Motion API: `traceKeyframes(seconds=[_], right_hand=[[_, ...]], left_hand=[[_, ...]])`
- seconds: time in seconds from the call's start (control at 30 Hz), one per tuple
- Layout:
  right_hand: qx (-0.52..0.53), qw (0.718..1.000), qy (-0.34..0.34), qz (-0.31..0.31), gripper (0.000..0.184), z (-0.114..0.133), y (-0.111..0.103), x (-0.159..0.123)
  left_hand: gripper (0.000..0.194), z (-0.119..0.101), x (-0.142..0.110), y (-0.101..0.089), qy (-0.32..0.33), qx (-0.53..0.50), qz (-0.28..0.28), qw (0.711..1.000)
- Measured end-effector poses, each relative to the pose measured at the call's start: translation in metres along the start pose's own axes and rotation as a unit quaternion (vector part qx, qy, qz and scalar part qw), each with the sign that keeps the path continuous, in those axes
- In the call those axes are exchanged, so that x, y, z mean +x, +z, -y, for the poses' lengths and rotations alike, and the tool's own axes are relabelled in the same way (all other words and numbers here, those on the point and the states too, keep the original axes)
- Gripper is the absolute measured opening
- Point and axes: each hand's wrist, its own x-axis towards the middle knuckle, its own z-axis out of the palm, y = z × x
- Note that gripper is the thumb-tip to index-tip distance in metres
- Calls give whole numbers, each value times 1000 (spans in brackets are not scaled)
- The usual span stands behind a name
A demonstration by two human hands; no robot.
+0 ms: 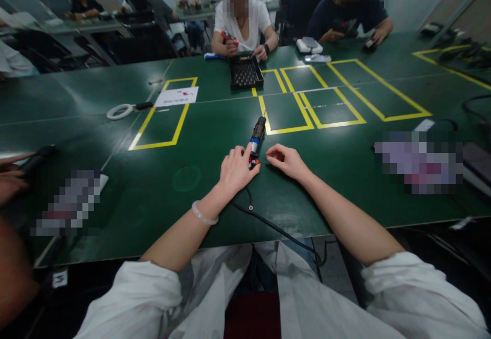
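Observation:
My left hand (238,169) lies over the near end of a slim dark cylindrical device (258,130), its fingers closed about it against the table. The device has a blue-and-silver band and small red and orange parts showing beside my thumb. A black cord (274,225) runs from under that hand toward the table's front edge, with a short thin wire ending in a ring terminal (250,207). Just right of the device, apart from it, my right hand (288,161) is curled with thumb and forefinger close together. Whatever is between those fingertips is too small to tell.
Yellow tape outlines (287,132) mark the green table (146,216). A co-worker opposite holds a red screwdriver (229,36) over a black case (246,73). Paper (176,96) and a white cable coil (120,112) lie left. Blurred-out items lie at both sides.

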Motion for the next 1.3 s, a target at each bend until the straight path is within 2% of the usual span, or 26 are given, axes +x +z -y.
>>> traceKeyframes(seconds=[0.1, 0.2, 0.43, 0.6, 0.7, 0.8, 0.9, 1.07, 1.23, 1.3], right_hand=[[-3, 1000, 1, 5, 15, 1, 0, 0], [-3, 1000, -4, 26, 15, 3, 1, -1], [-6, 999, -5, 49, 16, 7, 4, -1], [-3, 999, -1, 54, 16, 8, 5, -2], [2, 998, 5, 57, 16, 8, 6, -2], [4, 998, 9, 60, 15, 6, 6, -1], [3, 998, 8, 63, 15, 5, 7, -1], [2, 998, 10, 64, 15, 5, 7, -1], [1, 998, 8, 68, 16, 4, 8, -1], [2, 997, 8, 70, 16, 4, 9, -1]], left_hand=[[69, 22, -7, -4, -7, 15, 12, 1000], [69, 55, -15, -8, -31, 38, 23, 999], [72, 161, -31, -18, -132, 63, 44, 988], [69, 235, -41, -27, -216, 69, 78, 971], [69, 271, -44, -30, -246, 94, 89, 961], [68, 295, -44, -34, -269, 127, 103, 949], [66, 301, -45, -40, -273, 160, 105, 943], [54, 277, -49, -42, -263, 212, 23, 941], [47, 263, -40, -50, -335, 159, 43, 928], [46, 253, -32, -59, -360, 122, 16, 925]])
